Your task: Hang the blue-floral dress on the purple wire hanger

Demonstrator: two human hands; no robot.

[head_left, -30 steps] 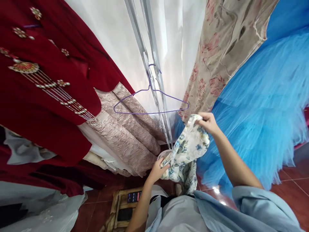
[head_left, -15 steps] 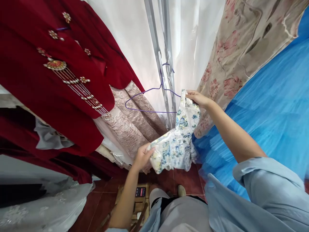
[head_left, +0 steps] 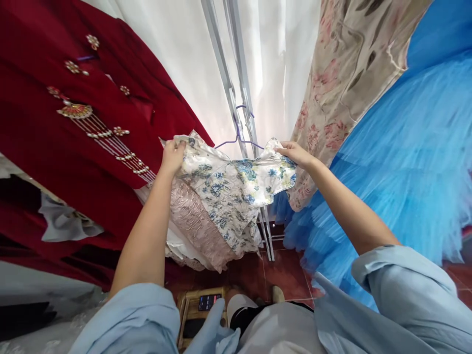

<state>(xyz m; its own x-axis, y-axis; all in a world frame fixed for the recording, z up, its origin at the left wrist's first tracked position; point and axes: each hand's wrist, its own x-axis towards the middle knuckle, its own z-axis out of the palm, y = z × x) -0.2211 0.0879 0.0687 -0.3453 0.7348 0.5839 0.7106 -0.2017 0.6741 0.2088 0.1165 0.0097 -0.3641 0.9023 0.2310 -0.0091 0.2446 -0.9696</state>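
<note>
A small white dress (head_left: pixel 236 191) with blue and yellow flowers is spread between my two hands, its skirt hanging down. My left hand (head_left: pixel 172 158) pinches the left shoulder of the dress, and my right hand (head_left: pixel 295 153) grips the right shoulder. The purple wire hanger (head_left: pixel 238 137) hangs on a grey metal rack (head_left: pixel 217 49) behind the dress. Its hook and sloping upper arms show above the neckline; the cloth hides its ends and lower bar.
A dark red garment (head_left: pixel 110 123) with beaded ornaments hangs at the left, beside a pink textured skirt (head_left: pixel 199 221). A beige floral garment (head_left: pixel 324 98) and a blue tulle dress (head_left: pixel 387 162) hang at the right. Below, a phone (head_left: pixel 209 302) lies on a wooden stool (head_left: pixel 184 301).
My left hand has moved up and left, lifting its side of the dress across the hanger. The dress is now stretched wide in front of it. My right hand still holds its shoulder.
</note>
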